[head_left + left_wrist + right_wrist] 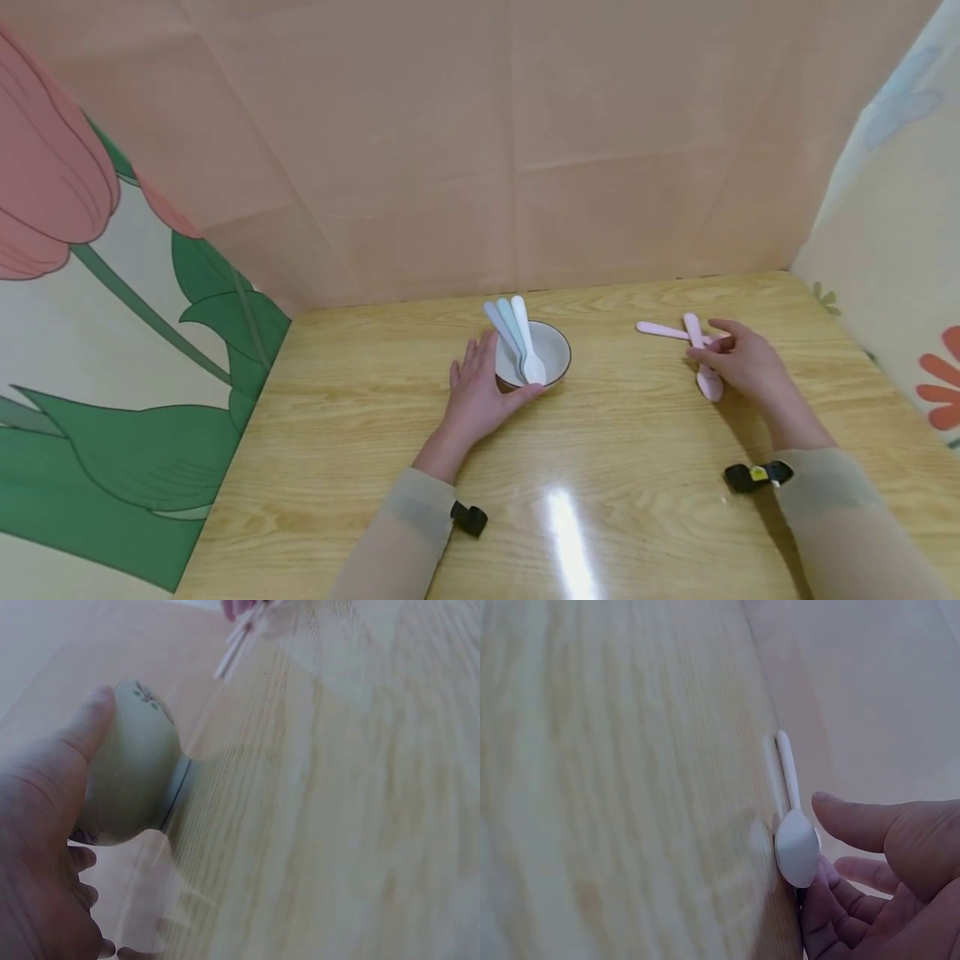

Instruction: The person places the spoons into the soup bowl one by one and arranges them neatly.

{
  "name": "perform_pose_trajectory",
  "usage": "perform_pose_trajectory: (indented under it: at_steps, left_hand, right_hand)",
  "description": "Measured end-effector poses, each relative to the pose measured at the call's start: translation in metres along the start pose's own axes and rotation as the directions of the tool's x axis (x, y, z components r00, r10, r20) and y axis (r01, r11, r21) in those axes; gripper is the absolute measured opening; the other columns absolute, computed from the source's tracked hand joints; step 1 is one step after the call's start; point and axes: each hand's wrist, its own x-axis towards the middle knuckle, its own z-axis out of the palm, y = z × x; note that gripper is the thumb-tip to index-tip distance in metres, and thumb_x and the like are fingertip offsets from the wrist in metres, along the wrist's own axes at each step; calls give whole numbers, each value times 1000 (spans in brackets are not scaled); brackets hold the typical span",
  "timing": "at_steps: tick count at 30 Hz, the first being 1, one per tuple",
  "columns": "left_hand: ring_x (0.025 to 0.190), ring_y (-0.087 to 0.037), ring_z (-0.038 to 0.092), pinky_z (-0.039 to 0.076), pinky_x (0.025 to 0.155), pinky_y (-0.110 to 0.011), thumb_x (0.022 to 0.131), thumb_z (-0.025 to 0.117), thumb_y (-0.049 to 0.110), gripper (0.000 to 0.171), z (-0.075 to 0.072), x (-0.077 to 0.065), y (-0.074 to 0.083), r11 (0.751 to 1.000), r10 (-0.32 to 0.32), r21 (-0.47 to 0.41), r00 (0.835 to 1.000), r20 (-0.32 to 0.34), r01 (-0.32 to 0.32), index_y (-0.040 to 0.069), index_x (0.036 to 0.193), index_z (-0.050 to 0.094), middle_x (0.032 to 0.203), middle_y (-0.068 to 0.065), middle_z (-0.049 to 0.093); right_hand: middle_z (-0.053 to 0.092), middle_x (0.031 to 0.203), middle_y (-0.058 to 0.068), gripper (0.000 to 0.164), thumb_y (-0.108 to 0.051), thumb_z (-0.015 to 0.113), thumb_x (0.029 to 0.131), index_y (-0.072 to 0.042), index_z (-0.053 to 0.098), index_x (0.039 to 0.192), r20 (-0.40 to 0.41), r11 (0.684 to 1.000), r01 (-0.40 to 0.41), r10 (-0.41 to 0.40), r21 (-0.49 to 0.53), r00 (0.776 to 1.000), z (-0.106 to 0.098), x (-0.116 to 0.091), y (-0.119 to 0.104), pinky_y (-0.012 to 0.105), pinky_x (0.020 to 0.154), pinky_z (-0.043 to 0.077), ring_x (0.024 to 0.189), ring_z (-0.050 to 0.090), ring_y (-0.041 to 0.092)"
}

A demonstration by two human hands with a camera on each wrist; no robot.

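Note:
A small round bowl (556, 350) with a dark rim stands on the table. Purple, pale teal and white spoons (522, 335) lean in it, handles up towards the back. My left hand (480, 392) holds the bowl's near left side, thumb along the front and fingers around the left. The left wrist view shows a floral pattern on the bowl's outside (139, 765). To the right, two pink spoons (662, 331) lie crossed. My right hand (742, 358) is over them, thumb and fingers spread apart beside the upper spoon (797, 847); whether the fingertips touch it is unclear.
The wood-grain table (337, 467) meets a pink cloth backdrop (405, 167) behind the bowl. Flower-printed panels stand at the left (172, 350) and right (900, 250). Black wrist straps (757, 477) sit on both sleeves.

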Motion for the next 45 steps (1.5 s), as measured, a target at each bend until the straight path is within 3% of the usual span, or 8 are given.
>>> perform_pose_trajectory:
  at_steps: [8,21,33,45]
  left_hand:
    - [167,-45,15,11,127,-77,91,79,74,118,0,-1,1,1000,4,-8,1000,-2,-4,18,177,21,180,-11,29]
    - [168,-42,14,10,127,-75,90,79,74,117,-1,-2,2,1000,-1,-16,1000,0,1,18,176,22,180,-7,29]
    - [167,-46,16,11,126,-77,91,78,75,118,1,-1,0,1000,12,5,1000,-5,-12,17,177,21,180,-9,29]
    - [167,-45,15,10,127,-76,91,78,76,119,1,0,0,1000,3,0,1000,-1,-3,19,177,19,181,-8,28]
  right_hand:
    - [65,118,26,85,-34,81,103,14,39,160,1,998,3,-3,-56,1000,1,3,-2,33,69,51,95,62,35]
    - [68,112,27,76,-26,80,102,15,44,154,-22,993,29,-32,-117,999,3,5,-3,39,74,47,93,64,38]
    - [64,118,29,78,-24,75,106,13,36,162,27,997,-7,9,-71,1000,-1,0,-10,36,69,51,93,63,36]
    - [66,127,31,76,-29,67,111,6,31,168,-8,999,27,-27,-24,1000,0,-4,-23,35,69,52,92,67,32]
